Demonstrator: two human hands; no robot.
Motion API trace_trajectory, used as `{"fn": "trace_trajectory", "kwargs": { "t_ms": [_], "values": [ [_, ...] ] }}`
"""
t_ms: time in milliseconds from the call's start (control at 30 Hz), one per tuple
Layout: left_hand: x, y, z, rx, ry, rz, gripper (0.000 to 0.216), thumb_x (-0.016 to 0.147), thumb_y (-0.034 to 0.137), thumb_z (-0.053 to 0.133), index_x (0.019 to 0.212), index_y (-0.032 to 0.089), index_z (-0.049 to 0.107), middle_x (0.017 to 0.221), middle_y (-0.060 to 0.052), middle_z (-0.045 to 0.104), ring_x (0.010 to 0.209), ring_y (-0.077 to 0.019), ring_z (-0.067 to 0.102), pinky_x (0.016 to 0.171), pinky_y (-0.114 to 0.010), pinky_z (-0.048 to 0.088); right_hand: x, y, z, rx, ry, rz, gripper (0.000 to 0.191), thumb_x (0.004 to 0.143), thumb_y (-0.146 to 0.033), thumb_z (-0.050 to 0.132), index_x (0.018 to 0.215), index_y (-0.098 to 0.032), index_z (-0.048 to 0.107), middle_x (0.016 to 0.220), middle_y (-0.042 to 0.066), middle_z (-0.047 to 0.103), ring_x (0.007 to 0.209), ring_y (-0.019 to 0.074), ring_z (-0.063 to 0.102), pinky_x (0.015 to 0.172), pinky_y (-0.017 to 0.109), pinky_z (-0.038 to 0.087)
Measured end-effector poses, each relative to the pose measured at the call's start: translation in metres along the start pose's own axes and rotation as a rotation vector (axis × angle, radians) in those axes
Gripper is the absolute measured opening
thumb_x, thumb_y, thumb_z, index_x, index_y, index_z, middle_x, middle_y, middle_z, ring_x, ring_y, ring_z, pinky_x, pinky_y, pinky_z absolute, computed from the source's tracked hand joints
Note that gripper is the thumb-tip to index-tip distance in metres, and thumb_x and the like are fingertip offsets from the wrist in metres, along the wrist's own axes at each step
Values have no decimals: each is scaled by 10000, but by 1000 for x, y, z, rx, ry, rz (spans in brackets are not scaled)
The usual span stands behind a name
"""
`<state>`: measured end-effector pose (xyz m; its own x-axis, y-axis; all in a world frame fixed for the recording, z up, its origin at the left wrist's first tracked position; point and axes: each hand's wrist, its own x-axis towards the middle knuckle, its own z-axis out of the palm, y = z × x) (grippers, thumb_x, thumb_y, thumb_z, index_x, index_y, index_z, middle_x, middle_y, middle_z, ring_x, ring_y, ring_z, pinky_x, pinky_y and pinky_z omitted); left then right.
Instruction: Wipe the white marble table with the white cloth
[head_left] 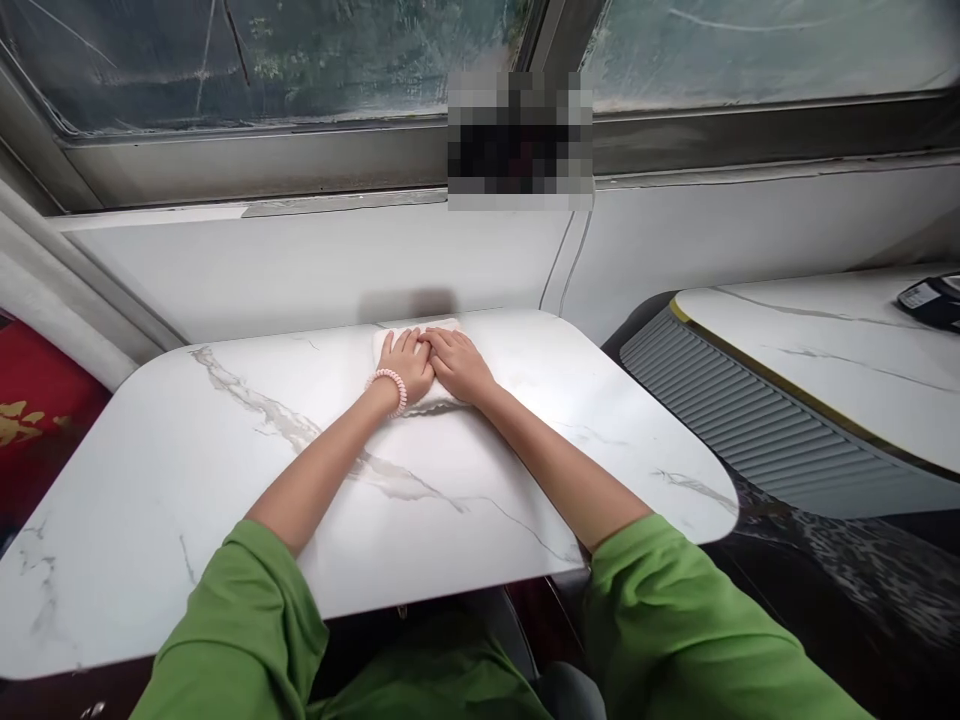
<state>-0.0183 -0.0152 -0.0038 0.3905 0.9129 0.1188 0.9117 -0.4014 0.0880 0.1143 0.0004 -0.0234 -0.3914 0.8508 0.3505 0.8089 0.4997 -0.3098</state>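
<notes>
Windows [337,60] ran along the far side of the room above a white wall [300,265], and against that wall stood a white desk [187,470] with grey veining. On it, toward its far edge, a white cloth [436,396] lay directly under the fingers of both hands, folded or bunched into a pad. Its lower edge showed just on the near side of the palms, and a strip of it showed just beyond the fingertips. So much was covered that its long axis could not be told. Neither hand was nearer: the left hand [407,368] rested on the left part of the cloth, the right hand [461,368] on the right part, and their fingers met at the middle, seeming to overlap a little. All the fingers that showed were stretched out and laid fairly flat on top of the cloth, not curled round it, with the fingertips pointing toward the wall. Just behind the left fingers, a pink coiled bracelet [403,392] circled the wrist. Farther back, on the person's side, were green sleeves [247,610]. Beyond the fingers and to their right, thin cords [577,255] ran down the wall. Well off to the right stood a second desk [825,330] above a ribbed panel [750,420]; well to the left of the fingers was something red [45,400] with gold markings.
</notes>
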Motion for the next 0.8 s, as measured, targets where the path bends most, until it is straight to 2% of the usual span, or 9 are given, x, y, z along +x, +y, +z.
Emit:
{"fn": "trace_trajectory", "kwargs": {
  "t_ms": [133, 333, 467, 533, 600, 700, 800],
  "values": [
    [-50, 18, -6, 9, -17, 40, 515, 951, 236, 324, 1431, 62, 392, 1538, -173, 330, 1440, -275, 263, 1198, -499, 134, -47, -28, -11, -11, -27, 0, 489, 879, -177, 291, 1307, -115, 520, 1424, 132, 506, 1349, 253, 412, 1141, 472, 277],
    [-143, 37, -18, -16, -21, 200, 525, 946, 267, 344, 1427, 63, 405, 1523, -190, 350, 1436, -297, 275, 1196, -513, 148, -140, -86, -30, -63, -43, -74, 530, 910, -208, 309, 1415, -113, 440, 1473, 143, 449, 1395, 270, 369, 1147, 523, 281],
    [-183, 40, -25, -49, -11, 267, 515, 949, 276, 343, 1421, 87, 421, 1520, -187, 356, 1442, -285, 267, 1196, -516, 155, -171, -108, -38, -72, -45, -155, 538, 920, -243, 330, 1444, -154, 415, 1464, 139, 460, 1395, 261, 371, 1136, 520, 306],
    [-186, 38, -26, -55, -7, 256, 507, 949, 267, 337, 1415, 88, 429, 1520, -183, 360, 1443, -277, 267, 1200, -505, 149, -167, -109, -39, -53, -59, -162, 521, 924, -249, 327, 1426, -163, 438, 1450, 124, 481, 1379, 252, 391, 1144, 505, 294],
    [-178, 32, -24, -52, -6, 214, 505, 942, 258, 347, 1406, 81, 435, 1518, -182, 364, 1440, -280, 271, 1200, -500, 146, -151, -104, -37, -20, -80, -155, 503, 923, -243, 320, 1398, -160, 464, 1441, 112, 494, 1362, 243, 407, 1155, 490, 272],
    [-144, 11, -20, -39, -12, 131, 510, 925, 234, 369, 1405, 72, 430, 1517, -183, 365, 1431, -289, 285, 1193, -508, 155, -108, -92, -24, 28, -97, -141, 493, 904, -228, 322, 1361, -143, 483, 1433, 113, 499, 1346, 242, 411, 1154, 472, 251],
    [-100, -24, -17, -31, -21, 107, 500, 926, 212, 360, 1407, 95, 431, 1509, -154, 391, 1417, -258, 316, 1193, -481, 161, -55, -82, -4, 25, -72, -100, 492, 886, -223, 336, 1338, -107, 490, 1408, 143, 514, 1332, 264, 411, 1134, 465, 251]
  ]
}}
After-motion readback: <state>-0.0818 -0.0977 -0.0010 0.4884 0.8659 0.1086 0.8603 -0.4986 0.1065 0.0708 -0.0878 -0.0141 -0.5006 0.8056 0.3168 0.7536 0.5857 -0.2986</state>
